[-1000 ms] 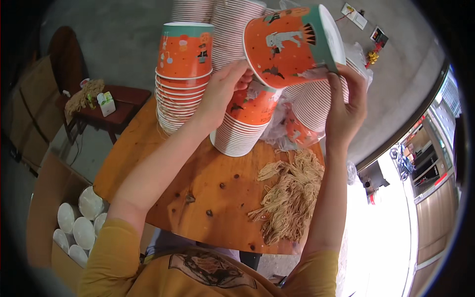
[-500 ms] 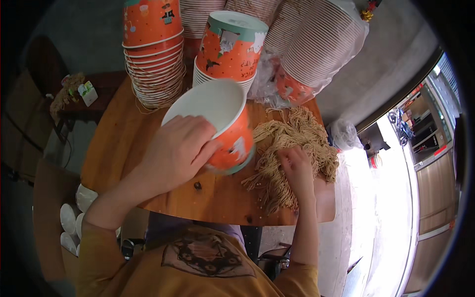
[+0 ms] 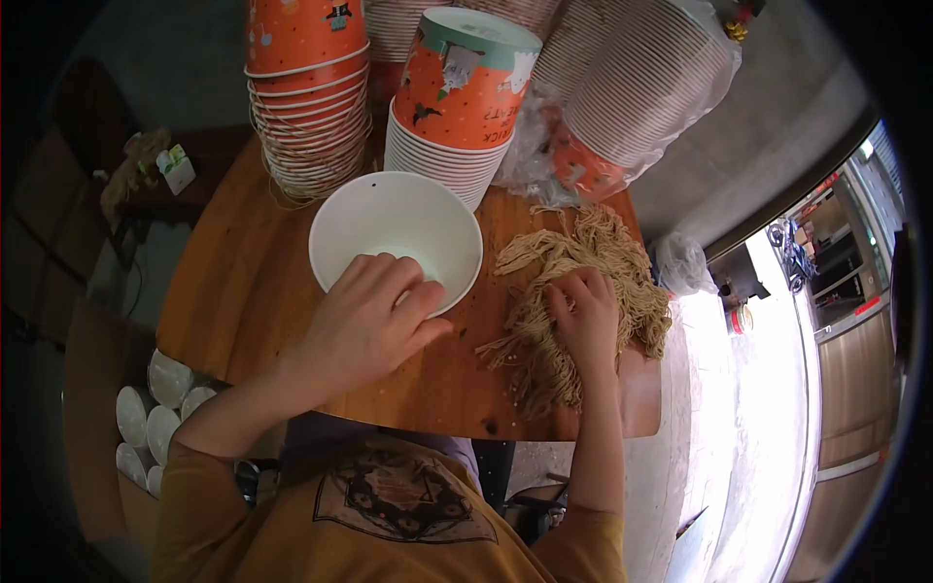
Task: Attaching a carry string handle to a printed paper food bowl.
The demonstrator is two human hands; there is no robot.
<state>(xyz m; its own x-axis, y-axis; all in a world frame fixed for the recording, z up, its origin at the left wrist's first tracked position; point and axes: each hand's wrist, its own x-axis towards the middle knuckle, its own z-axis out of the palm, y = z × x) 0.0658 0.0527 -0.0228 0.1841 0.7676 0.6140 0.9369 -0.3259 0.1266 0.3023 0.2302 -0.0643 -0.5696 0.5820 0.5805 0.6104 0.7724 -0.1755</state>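
Observation:
A paper bucket (image 3: 389, 209) with a white inside stands mouth up on the table, a small hole near its far rim. Over its near rim lies my left hand (image 3: 364, 316), the fingers bent inside and the thumb stretched out apart from them. My right hand (image 3: 587, 316) rests on a heap of tan twine cords (image 3: 622, 257), its fingers curled closed around some strands. The fingertips are partly sunk in the heap, so the exact strands are hard to make out.
Behind the bucket stand nested upside-down orange buckets (image 3: 466, 92) and a taller orange stack (image 3: 311, 97) with cords hanging from it. Plastic-wrapped bucket stacks (image 3: 646, 83) lean at the back right. White buckets (image 3: 165, 428) fill a cardboard box (image 3: 92, 437) at the lower left.
The bucket has swung from tilted to mouth up and come down on the table. My left thumb has come off its outer wall. My right hand has stayed at the cords.

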